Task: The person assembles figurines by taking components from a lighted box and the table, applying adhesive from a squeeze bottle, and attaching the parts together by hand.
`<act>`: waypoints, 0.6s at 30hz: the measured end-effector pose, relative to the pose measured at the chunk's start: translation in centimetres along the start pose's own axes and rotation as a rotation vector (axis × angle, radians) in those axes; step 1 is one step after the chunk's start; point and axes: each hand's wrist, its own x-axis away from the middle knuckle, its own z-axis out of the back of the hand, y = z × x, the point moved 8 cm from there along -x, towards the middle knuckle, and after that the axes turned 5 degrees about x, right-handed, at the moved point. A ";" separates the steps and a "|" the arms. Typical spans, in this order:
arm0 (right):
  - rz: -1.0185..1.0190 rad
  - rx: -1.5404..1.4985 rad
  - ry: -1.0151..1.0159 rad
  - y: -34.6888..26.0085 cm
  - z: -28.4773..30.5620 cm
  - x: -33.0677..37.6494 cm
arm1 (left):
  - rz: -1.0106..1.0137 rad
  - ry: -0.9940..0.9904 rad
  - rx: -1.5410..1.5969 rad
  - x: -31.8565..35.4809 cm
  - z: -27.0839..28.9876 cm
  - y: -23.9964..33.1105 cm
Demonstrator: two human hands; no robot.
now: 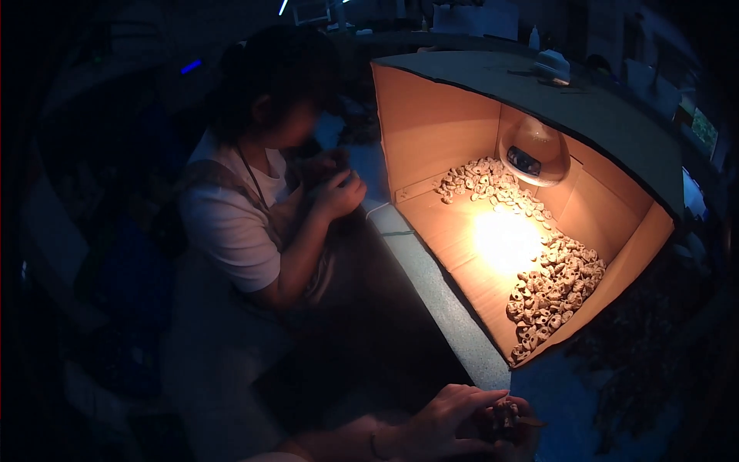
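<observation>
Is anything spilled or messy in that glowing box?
Nothing looks spilled. The small pale pieces lie in two heaps inside the open cardboard box, under the lit bulb, with a bare glowing patch between them.

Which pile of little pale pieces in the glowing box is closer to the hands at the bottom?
The front pile, by the box's open edge; the other pile lies back under the lamp.

Place: I read this as a small, dim craft workshop.
Light: I see one bare bulb glowing inside an open cardboard box on the worktop.
Stock: heaps of small pale carved pieces lie on the box floor.
People: a co-worker sits alongside, hands busy with something small.
Background: dark, cluttered shelves.
</observation>
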 end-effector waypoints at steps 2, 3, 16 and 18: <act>0.078 0.022 -0.073 -1.4 -0.3 -0.2 | -0.034 -0.034 0.042 -0.5 -0.1 0.0; 0.040 0.050 0.012 -1.1 0.1 -0.1 | -0.067 -0.068 0.087 -0.7 -0.3 0.2; 0.064 0.109 0.027 -2.1 -0.9 0.3 | -0.020 -0.150 0.047 -0.2 -0.9 0.3; 0.101 0.047 0.057 -2.6 -1.4 0.2 | -0.006 -0.099 0.120 -0.2 -0.8 0.6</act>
